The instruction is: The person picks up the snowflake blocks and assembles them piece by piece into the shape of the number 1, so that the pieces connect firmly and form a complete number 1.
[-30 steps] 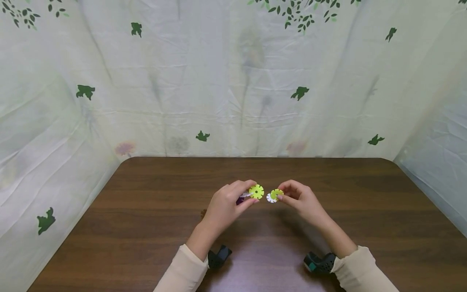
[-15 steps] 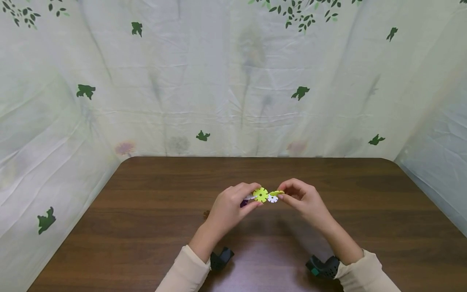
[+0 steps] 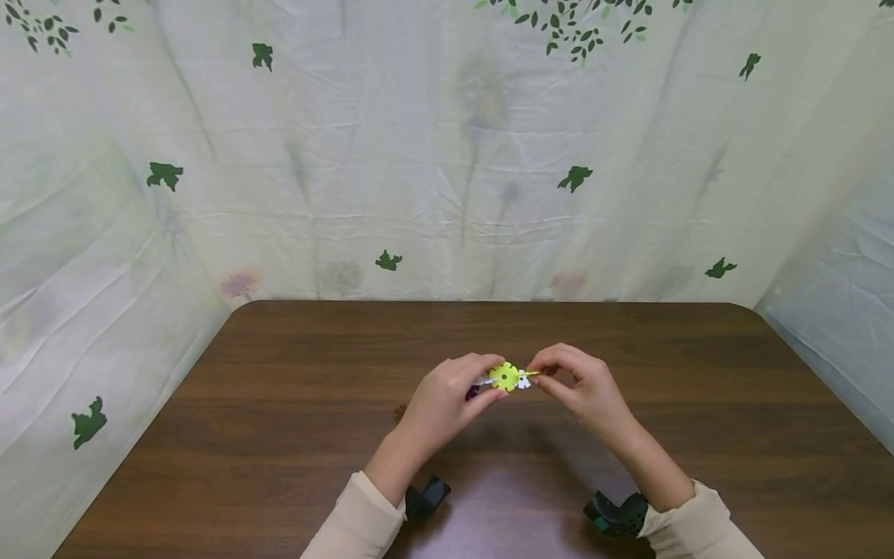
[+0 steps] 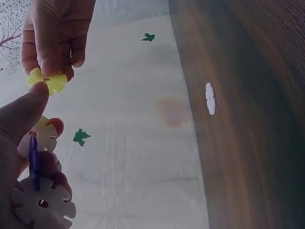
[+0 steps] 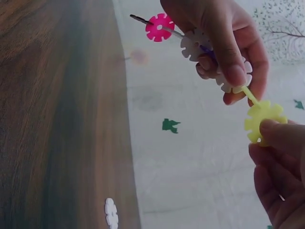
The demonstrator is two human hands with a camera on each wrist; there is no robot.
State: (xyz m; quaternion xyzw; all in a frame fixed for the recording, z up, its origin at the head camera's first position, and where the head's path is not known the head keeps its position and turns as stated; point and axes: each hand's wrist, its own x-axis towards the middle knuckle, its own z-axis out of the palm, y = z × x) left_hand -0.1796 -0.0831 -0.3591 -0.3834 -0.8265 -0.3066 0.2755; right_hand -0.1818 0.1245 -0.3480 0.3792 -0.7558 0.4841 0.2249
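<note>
My left hand point(image 3: 450, 392) grips a chain of notched plastic discs, which in the right wrist view includes a pink disc point(image 5: 160, 27), pale discs, a purple disc and a dark one seen edge-on. At the chain's near end is a yellow disc point(image 3: 504, 377), facing up in the head view. Between thumb and fingers, my right hand point(image 3: 580, 384) pinches a second yellow disc point(image 5: 265, 117), whose edge meets the chain's yellow disc. Whether their notches interlock cannot be told. A brown piece point(image 3: 400, 412) is partly hidden by my left wrist.
A loose white disc point(image 4: 210, 98) lies on the brown wooden table point(image 3: 314, 349), just beyond the held discs. A pale curtain point(image 3: 433, 155) with green bird shapes hangs behind the table. Each wrist carries a dark camera mount point(image 3: 427, 498).
Both yellow discs have come together, my left hand shifting slightly right. The right hand's disc has turned from facing up to edge-on. The white disc now shows between them.
</note>
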